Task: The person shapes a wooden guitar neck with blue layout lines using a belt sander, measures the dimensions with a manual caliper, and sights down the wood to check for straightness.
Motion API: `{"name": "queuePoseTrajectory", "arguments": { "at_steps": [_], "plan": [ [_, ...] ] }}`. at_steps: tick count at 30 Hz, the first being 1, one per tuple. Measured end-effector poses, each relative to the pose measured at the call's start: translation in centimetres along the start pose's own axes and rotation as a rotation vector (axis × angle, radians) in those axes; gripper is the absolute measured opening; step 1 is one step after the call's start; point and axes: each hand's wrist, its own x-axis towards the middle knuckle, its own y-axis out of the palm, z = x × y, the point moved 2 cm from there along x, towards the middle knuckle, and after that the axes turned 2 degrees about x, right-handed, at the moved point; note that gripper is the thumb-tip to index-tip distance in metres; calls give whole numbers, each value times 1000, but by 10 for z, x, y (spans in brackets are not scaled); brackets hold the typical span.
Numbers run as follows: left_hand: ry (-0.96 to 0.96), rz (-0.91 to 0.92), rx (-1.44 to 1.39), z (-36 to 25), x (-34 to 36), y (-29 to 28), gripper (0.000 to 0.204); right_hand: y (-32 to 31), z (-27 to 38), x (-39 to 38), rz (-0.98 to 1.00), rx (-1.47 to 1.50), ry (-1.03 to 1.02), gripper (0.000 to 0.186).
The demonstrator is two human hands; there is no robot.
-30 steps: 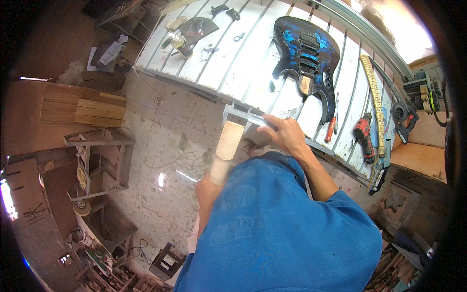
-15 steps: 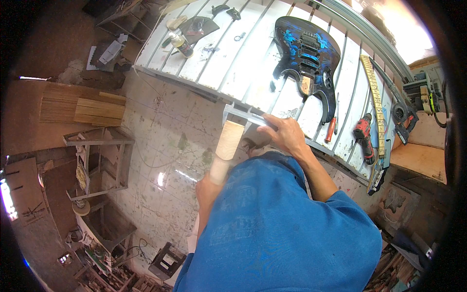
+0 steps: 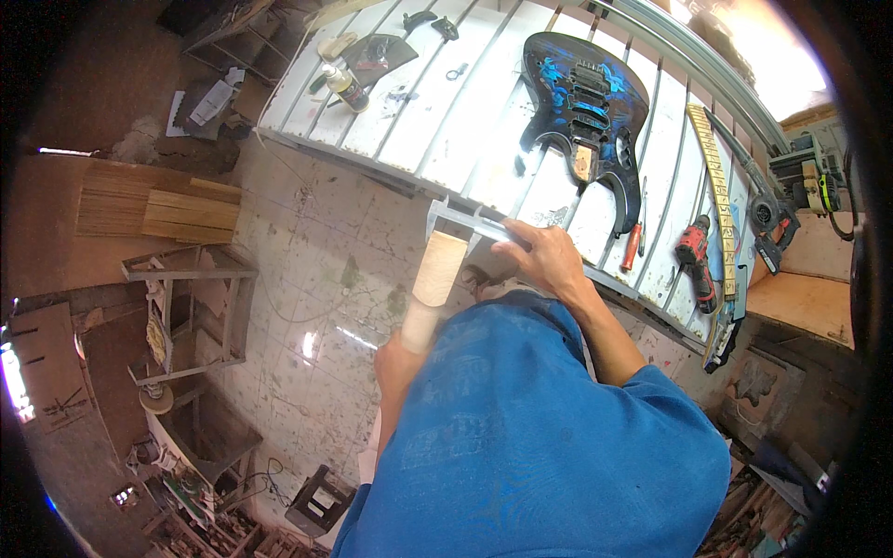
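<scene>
Fingers wrapped round it, my left hand [image 3: 398, 361] grips a pale wooden guitar neck [image 3: 438, 272], its squared heel end pointing up and away from me. My right hand [image 3: 551, 260] pinches a light grey caliper [image 3: 465, 219] with its thumb and fingers. The caliper's jaws sit at the neck's heel end, one to each side; whether both touch the wood I cannot tell. Beyond them, a black guitar body [image 3: 628, 116] with blue painted patterns lies on the white slatted table [image 3: 465, 121]. The neck's lower part is hidden behind my blue shirt.
On the table's right lie a red-handled screwdriver [image 3: 633, 246], a red-black cordless drill [image 3: 694, 244], a yellow measuring tape [image 3: 714, 167] and a black power tool [image 3: 767, 219]. A small bottle [image 3: 346, 88] stands at the left end. Wooden stands [image 3: 191, 274] line the floor leftward.
</scene>
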Motion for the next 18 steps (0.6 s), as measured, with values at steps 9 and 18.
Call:
{"name": "queuePoseTrajectory", "arguments": {
  "at_steps": [9, 18],
  "plan": [
    [4, -2, 25, 4, 2, 3, 53, 3, -5, 0, -2, -11, -8, 57],
    [10, -23, 21, 5, 4, 7, 54, 10, -14, 4, -60, 35, -62, 50]
  ]
}}
